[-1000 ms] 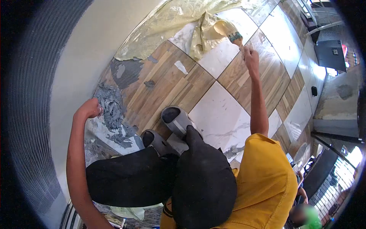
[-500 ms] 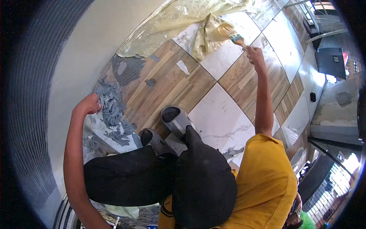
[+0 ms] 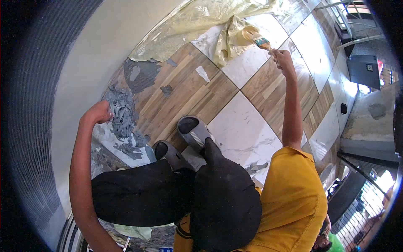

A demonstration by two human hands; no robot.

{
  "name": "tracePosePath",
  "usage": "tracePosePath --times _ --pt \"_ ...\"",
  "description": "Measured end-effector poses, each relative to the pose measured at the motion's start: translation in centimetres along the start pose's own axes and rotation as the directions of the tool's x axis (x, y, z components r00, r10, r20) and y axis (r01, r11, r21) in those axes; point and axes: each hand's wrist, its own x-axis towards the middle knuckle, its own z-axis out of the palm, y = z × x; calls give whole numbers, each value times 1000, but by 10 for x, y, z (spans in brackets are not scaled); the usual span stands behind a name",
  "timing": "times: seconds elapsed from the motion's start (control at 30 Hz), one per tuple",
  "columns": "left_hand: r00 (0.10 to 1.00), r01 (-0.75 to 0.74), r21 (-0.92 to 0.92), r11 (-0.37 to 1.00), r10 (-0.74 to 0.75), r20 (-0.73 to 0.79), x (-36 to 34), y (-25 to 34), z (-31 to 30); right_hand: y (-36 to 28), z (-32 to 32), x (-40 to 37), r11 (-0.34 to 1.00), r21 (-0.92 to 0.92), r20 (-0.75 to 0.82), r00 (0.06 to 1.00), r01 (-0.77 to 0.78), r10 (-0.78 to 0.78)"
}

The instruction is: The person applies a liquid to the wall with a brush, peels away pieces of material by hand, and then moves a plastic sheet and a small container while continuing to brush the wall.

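Paintbrush (image 3: 255,37): is held at the handle end, up at the far side of the floor; its pale bristles are laid on the cream plastic sheet (image 3: 197,19), where the sheet folds onto a white tile.
Right hand (image 3: 283,59): is closed around the brush handle, fingers wrapped tight, arm stretched out over a wood-pattern tile (image 3: 273,84).
Left hand (image 3: 98,113): is curled into a loose fist at the foot of the wall (image 3: 84,54), touching the grey scraps; whether anything is gripped inside cannot be told.
Grey scraps (image 3: 121,115): are heaped along the wall base, just beside the left knuckles, and spread onto the tile edge.
Floor: is laid in a diagonal check of wood-pattern and white marble tiles (image 3: 243,126), with grey patches near the wall.
Sandals (image 3: 193,131): two grey slides are seen side by side, toes pointed towards the scraps, below dark trouser legs.
Clothing: a yellow shirt (image 3: 294,197) is worn by the crouched person.
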Motion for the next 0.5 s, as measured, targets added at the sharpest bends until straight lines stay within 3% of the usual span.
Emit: tracePosePath --times 0.33,0.5 --pt "996 13 -34 999 -10 83 7 -9 4 -10 -6 0 998 -57 44 999 -19 21" --pt "997 -18 35 999 20 -68 1 -3 5 12 -6 -6 997 68 0 1000 -22 22"
